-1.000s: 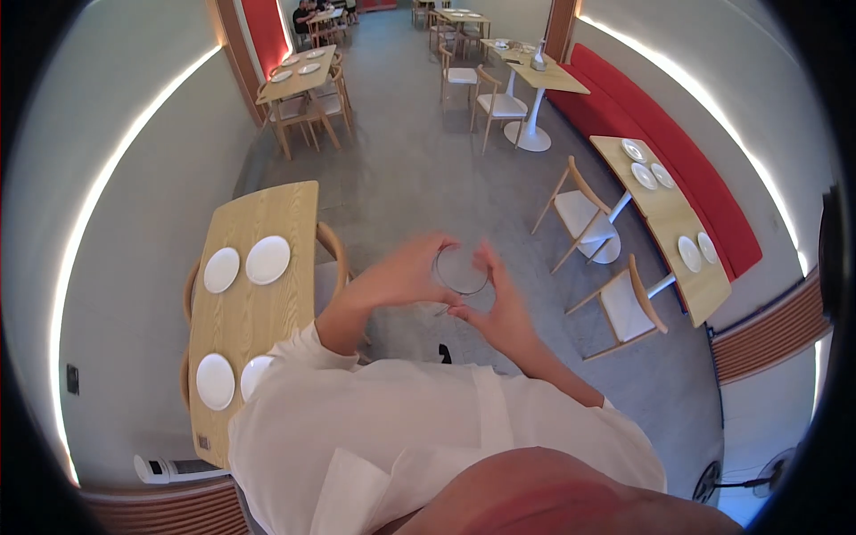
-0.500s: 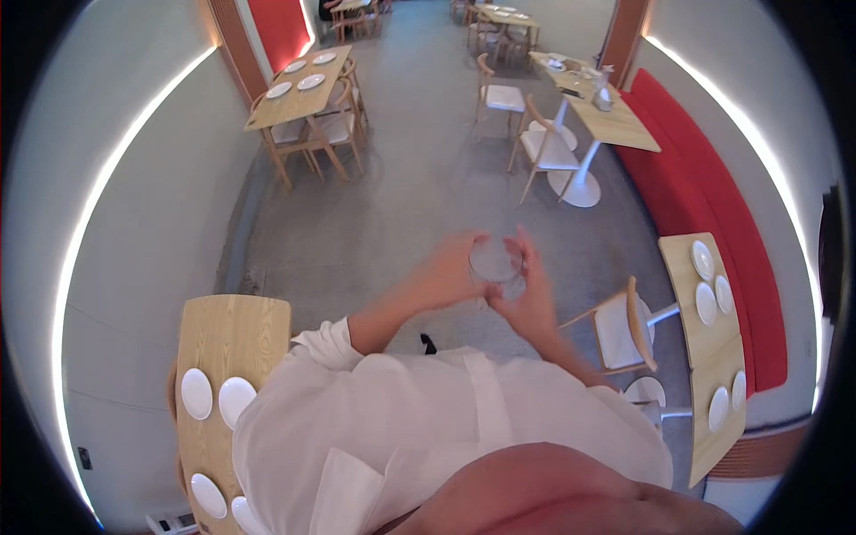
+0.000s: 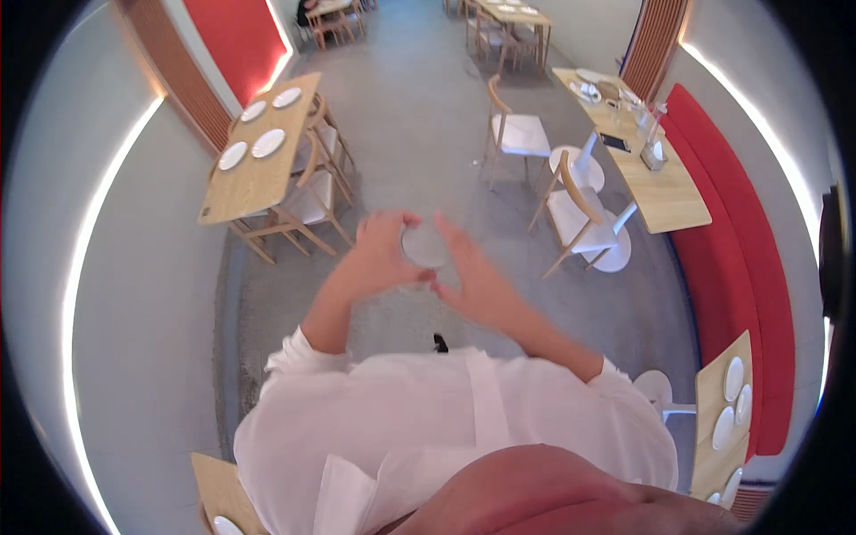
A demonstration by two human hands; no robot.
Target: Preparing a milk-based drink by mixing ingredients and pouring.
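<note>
A clear round drinking glass (image 3: 423, 246) is held in front of my chest, its mouth turned up. My left hand (image 3: 379, 257) curves round its left side, with fingers at the far rim and thumb at the near edge. On the other side my right hand (image 3: 481, 281) cups it, fingers long and thumb close to the left thumb. Motion slightly smears both hands. I cannot make out anything inside the glass.
A wooden table with white plates (image 3: 268, 143) and chairs stands ahead left. Ahead right, another table (image 3: 673, 192) holds a phone and dishes beside chairs (image 3: 580, 218) and a red bench (image 3: 740, 250). Plated tables (image 3: 711, 446) (image 3: 209, 481) flank me. Grey floor (image 3: 406, 134) runs between.
I have moved forward along the aisle; the tables ahead are closer and the side tables have slid back. My hands and the glass have shifted left in view.
</note>
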